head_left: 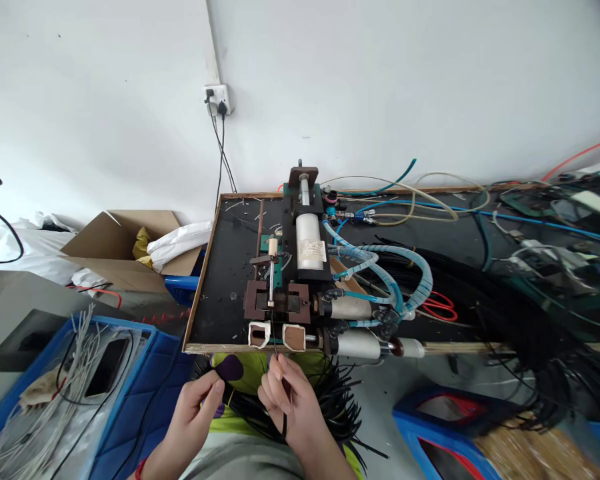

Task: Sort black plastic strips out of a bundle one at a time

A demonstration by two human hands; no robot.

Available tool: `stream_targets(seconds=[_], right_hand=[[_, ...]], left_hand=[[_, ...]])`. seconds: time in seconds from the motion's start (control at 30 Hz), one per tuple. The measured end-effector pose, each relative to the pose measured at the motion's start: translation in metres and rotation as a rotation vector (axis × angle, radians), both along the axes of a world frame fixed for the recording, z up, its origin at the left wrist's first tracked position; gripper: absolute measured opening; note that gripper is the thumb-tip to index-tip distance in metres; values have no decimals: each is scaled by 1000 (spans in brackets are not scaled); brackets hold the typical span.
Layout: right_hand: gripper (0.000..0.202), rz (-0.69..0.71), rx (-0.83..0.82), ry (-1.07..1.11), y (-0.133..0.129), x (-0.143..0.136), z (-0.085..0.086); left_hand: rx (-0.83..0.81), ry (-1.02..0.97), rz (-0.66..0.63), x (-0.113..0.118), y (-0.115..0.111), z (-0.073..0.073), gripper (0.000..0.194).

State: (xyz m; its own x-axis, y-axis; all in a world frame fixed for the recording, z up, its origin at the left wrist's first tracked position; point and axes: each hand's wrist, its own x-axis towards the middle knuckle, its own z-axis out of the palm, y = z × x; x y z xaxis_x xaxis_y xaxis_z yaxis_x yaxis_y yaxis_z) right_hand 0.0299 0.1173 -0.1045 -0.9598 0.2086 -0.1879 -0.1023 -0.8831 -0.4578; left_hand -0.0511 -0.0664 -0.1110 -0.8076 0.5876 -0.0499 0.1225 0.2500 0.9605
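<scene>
My right hand (287, 397) pinches a thin black cable (274, 337) between thumb and fingers. The cable runs up from the fingertips between two pale-edged jaws, towards the front of a pneumatic machine (310, 243). A short black piece also shows below the palm. To the left, my left hand (195, 407) is closed, thumb against curled fingers; whatever it holds is hidden. Beneath both hands, a bundle of black cables (343, 407) lies across my lap on yellow-green cloth (255, 370).
The machine stands on a black bench (230, 267) with a wooden edge. Blue air hoses (423, 273) and a heap of black cables (460, 280) spread right. A blue crate (130, 400) holds white cables and a phone (107, 367). An open cardboard box (113, 247) sits behind it.
</scene>
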Motion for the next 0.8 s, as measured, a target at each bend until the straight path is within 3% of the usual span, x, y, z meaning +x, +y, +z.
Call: stream_targets(seconds=[0.23, 0.8], right_hand=[[44, 15, 7, -15, 5, -6, 3], [44, -23, 47, -26, -6, -10, 2]], left_hand=[[-129, -61, -26, 6, -3, -29, 57], [-186, -33, -15, -3, -5, -51, 60]])
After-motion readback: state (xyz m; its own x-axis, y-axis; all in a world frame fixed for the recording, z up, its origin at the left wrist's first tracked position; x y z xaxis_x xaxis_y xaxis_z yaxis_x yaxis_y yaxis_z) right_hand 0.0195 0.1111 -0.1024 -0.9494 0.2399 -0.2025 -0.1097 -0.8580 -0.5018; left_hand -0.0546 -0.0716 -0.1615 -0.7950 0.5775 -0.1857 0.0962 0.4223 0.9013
